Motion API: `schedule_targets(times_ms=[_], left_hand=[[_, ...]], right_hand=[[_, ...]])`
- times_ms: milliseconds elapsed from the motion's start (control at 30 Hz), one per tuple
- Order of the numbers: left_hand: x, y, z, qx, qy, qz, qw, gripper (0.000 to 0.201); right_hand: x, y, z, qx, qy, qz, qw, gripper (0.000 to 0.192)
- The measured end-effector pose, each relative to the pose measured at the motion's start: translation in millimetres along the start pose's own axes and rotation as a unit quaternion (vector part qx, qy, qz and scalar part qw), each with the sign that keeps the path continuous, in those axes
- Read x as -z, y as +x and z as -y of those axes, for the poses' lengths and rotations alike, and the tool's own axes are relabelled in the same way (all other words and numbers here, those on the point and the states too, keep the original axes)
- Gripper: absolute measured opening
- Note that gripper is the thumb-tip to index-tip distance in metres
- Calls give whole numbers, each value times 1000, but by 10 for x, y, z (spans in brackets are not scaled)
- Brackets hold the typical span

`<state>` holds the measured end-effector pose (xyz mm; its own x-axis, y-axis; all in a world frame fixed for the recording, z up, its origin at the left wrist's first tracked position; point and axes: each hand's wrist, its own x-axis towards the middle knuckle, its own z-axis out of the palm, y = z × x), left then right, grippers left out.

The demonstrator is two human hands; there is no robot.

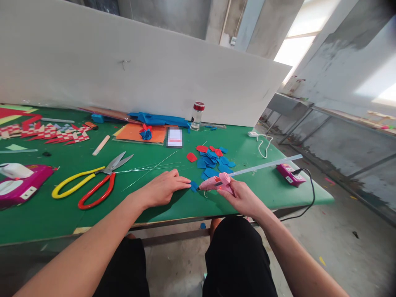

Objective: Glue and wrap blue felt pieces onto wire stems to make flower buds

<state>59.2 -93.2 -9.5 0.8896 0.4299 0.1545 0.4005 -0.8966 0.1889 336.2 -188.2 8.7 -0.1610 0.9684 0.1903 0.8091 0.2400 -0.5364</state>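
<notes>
Standing at the rear of the green-topped bench [243,142], a clear jar with a dark red lid [196,119] was placed just in front of an upright white panel [154,70]; its contents could not be made out. A black plug was fitted into a magenta power socket box [291,175] at the bench's right end, and a white plug-like piece was seated on a larger magenta power socket box [38,177] at the far left.

The right hand [243,196] was wrapped around the handle of a pink plastic glue gun [213,182], which was tilted slightly nose-down toward the left. A long translucent glue stick [266,166] was held in its rear end. The left hand [163,187] was laid low over the bench, palm down, its fingers drawn together and pointed right, with the fingertips set against a small blue cut piece [194,186]. Whether that piece was pinched or merely pressed down could not be told. It was positioned between the fingertips and the gun's dark nozzle, near the bench's front edge.

Beyond both hands, blue and red cut pieces [212,159] were heaped loosely. Scissors with yellow and red handles [109,170] were left with blades parted, beside thin wires [149,170].
</notes>
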Motion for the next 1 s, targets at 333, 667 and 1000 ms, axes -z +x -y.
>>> schedule_targets(times_ms=[333,667,1000], left_hand=[[5,1,-3,3,-3,3,1000,67],[21,9,-20,1,-11,0,1000,67],[10,8,-7,-1,-1,-2,1000,68]], right_hand=[[85,18,9,0,33,24,999,37],[47,-5,-1,-8,34,35,999,34],[10,1,-36,7,17,8,1000,35]])
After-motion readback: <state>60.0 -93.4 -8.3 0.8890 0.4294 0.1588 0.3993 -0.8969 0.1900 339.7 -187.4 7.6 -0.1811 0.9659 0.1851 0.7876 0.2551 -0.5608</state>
